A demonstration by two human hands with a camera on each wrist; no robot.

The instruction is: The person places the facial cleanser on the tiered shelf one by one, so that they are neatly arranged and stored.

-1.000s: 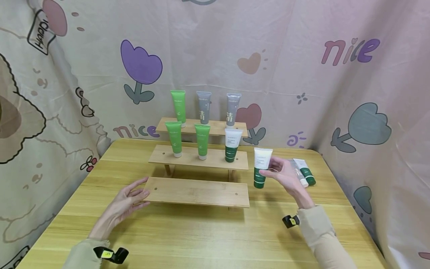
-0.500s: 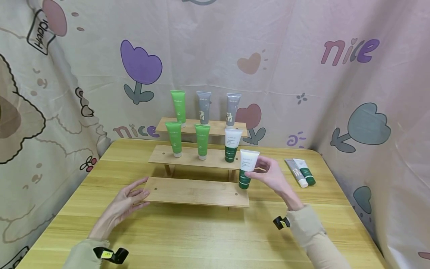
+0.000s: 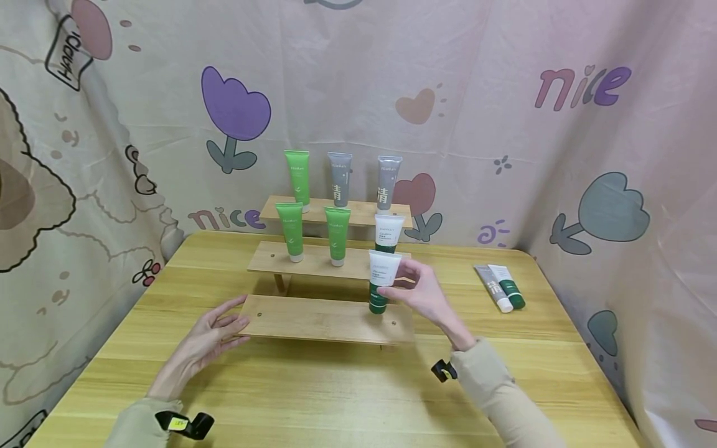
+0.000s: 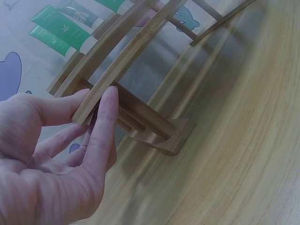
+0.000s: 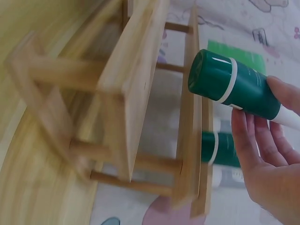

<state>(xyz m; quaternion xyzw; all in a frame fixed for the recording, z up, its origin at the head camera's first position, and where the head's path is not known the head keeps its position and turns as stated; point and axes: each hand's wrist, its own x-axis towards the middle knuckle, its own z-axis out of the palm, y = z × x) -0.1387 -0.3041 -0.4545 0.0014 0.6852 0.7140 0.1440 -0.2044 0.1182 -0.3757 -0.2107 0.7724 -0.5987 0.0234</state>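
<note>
Tube, white and green, between right fingers, above front shelf.

Wears beige sleeves with broad cuffs and black, angular wrist cameras; shows a dark-printed yellow label on the left camera.

A pale cloth printed with flowers hangs behind the wooden table. It looks pinker toward the right.
</note>
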